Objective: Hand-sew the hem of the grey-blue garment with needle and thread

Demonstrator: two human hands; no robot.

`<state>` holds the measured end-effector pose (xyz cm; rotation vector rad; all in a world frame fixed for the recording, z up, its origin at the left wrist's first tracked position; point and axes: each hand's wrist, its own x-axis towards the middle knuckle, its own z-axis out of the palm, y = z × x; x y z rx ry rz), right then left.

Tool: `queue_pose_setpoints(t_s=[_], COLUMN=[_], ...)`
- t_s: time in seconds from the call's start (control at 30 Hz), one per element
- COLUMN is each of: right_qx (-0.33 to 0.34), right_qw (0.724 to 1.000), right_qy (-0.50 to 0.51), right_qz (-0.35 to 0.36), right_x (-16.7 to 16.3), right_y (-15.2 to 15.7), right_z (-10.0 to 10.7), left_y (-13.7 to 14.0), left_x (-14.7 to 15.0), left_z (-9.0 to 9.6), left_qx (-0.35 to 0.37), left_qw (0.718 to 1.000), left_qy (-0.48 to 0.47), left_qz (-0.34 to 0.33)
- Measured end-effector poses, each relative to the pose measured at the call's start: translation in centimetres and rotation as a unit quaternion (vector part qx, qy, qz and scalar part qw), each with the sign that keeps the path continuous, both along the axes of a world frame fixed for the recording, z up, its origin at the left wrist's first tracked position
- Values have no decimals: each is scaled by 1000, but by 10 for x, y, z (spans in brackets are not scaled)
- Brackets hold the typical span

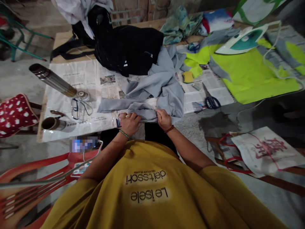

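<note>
Hands apart, we pinch grey cloth [168, 87] in our right hand [164, 121], nearer its bulk, left hand [130, 124] at its edge, grip unclear, the length running crosswise just ahead.

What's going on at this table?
A person in a mustard shirt is handling grey cloth on a newspaper-covered table. The right hand pinches its near edge; the left hand has curled fingers at that edge, though its grip is unclear. Neither hand holds the scissors, lying to the right of the cloth, or the iron, which sits on a yellow-and-grey garment.
</note>
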<state>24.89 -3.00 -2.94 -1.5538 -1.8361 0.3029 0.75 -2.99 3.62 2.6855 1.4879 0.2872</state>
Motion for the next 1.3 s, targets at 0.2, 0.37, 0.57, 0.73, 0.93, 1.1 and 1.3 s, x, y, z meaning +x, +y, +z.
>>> queue_pose_setpoints(t_s=[0.2,0.37,0.57,0.73,0.93,1.1,1.3], right_qx=[107,147,143,98,14,-19,-31], right_qw=[992,976,973,983,974,961,951], right_qy=[-44,-116,-122,-116,-196,-237,-262], right_qz=[47,112,134,105,114,139,158], right_x=[6,11,10,4,-8,-15,-20], right_y=[-17,-58,-81,-63,-41,-36,-36], right_z=[10,13,14,33,58,64,67], left_y=[2,6,1,-3,-6,-6,-6], left_x=[13,2,-3,-1,0,0,1], left_z=[-16,-41,-49,-47,-43,-43,-43], left_qx=[43,100,125,125,123,102,142], left_qw=[996,987,980,977,974,977,969], left_qy=[-30,-74,-100,-106,-130,-128,-141], left_qz=[-69,-100,-117,-135,-141,-137,-144])
